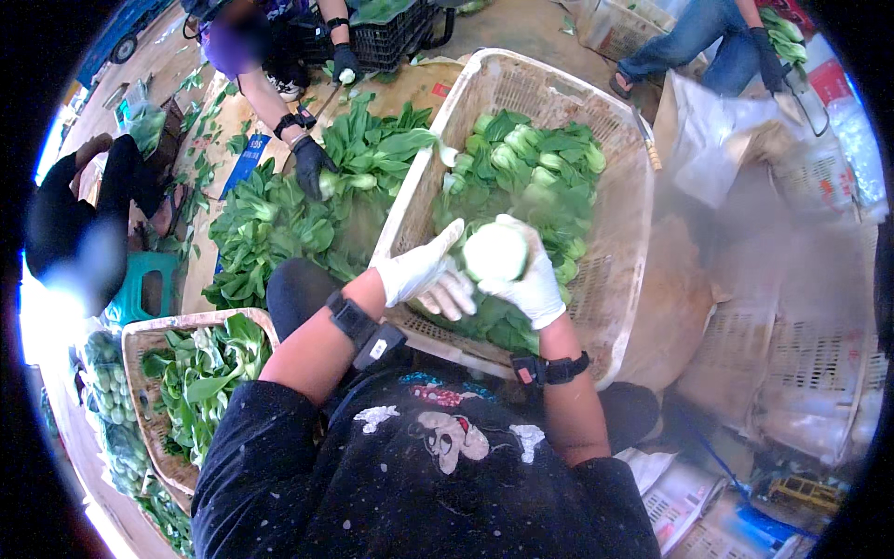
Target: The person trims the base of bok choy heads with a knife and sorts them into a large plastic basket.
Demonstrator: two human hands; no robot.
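My right hand [535, 284], in a white glove, grips a head of bok choy [495, 252] whose pale, round base faces up. Its leaves are hidden below. Close by on the left, my left hand [424, 270], also white-gloved, has its fingers stretched and apart with nothing in them. Both hands are above a large, dirty cream plastic crate [636, 252]. Several heads of bok choy [531, 154] lie inside it, pale stems and green leaves showing.
Loose bok choy [270, 219] is heaped left of the crate, where a co-worker's black-gloved hand [312, 166] reaches in. A wooden-handled knife [649, 144] rests at the crate's right rim. A smaller crate [135, 359] of greens and a green stool [154, 279] are at left.
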